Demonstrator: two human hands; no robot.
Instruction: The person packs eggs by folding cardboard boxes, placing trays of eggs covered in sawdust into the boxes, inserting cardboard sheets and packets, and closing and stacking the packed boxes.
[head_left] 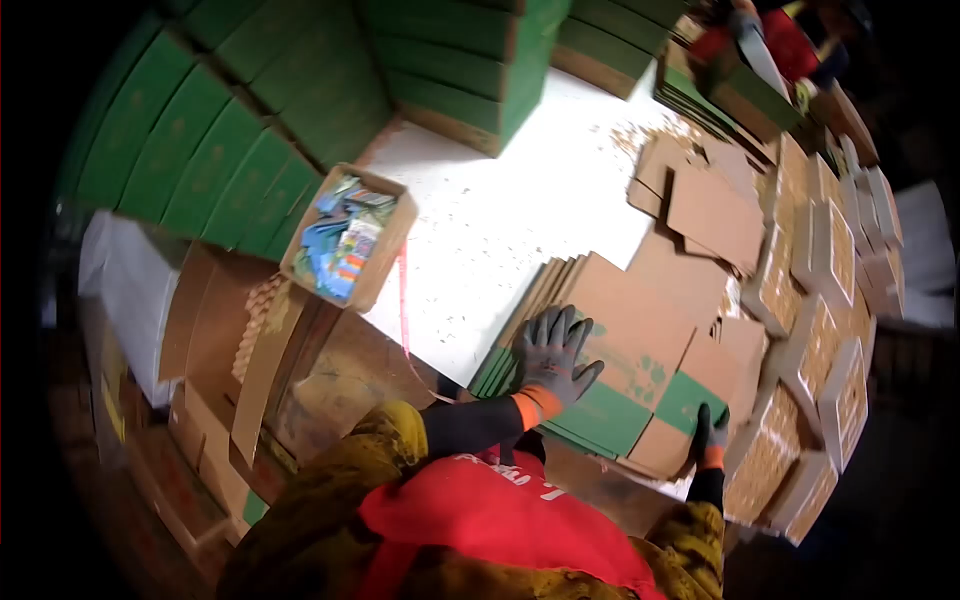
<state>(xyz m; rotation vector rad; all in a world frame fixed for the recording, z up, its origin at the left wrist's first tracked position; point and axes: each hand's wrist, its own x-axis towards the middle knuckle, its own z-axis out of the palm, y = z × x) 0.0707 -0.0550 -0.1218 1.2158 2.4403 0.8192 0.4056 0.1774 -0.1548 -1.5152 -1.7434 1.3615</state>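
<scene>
My left hand [556,352], in a grey glove with an orange cuff, lies with fingers spread on a stack of flattened cardboard boxes [625,310]. These boxes are brown with green printed bands and paw-print marks. At the stack's right edge is my right hand [711,437], gloved the same way and seen side-on. Its visible fingers point forward and stand apart, against the cardboard's edge; part of the hand is hidden from view.
An open carton of colourful packets [345,238] stands left on the white table [470,215]. Green boxes [165,140] are stacked behind it. Loose cardboard pieces [715,215] lie ahead, beside stacked filled trays [800,330] at right. Another person [795,45] is at the far right.
</scene>
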